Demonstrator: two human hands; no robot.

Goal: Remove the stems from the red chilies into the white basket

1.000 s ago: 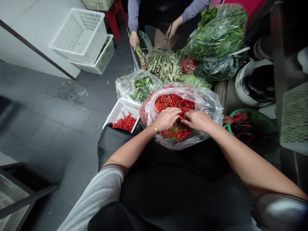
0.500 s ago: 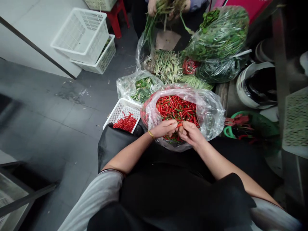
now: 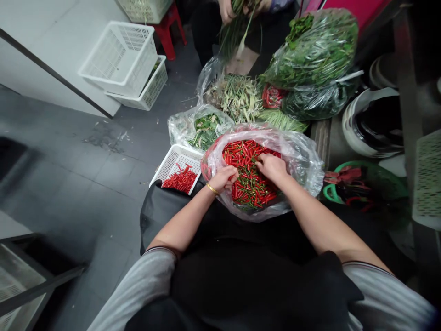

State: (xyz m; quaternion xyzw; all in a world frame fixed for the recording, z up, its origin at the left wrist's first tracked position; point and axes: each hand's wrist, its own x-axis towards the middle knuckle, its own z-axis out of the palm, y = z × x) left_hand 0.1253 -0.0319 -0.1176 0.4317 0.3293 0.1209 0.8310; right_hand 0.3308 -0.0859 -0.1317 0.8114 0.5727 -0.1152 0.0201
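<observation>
A clear plastic bag point(image 3: 303, 163), its mouth spread wide, holds a heap of small red chilies with green stems point(image 3: 253, 184) in front of my lap. My left hand point(image 3: 225, 178) is over the bag's left side with its fingers curled closed; what lies inside them is hidden. Over the heap, my right hand point(image 3: 272, 166) has its fingers bent together, the tips among the chilies and pinching at one near a green stem. To the left of the bag, a white perforated basket point(image 3: 168, 163) contains a smaller pile of red chilies point(image 3: 181, 178).
Behind stand bags of greens point(image 3: 208, 126), a heap of trimmings point(image 3: 241, 96) and a large bag of leafy vegetables point(image 3: 317, 50). Another person's hands point(image 3: 225, 10) hold long green stalks. White crates point(image 3: 120, 55) are stacked at left; a bucket point(image 3: 351, 124) and green basin point(image 3: 332, 193) are at right.
My hands were together over the bag around one red chili. They have parted: the left moved left, the right went forward into the heap.
</observation>
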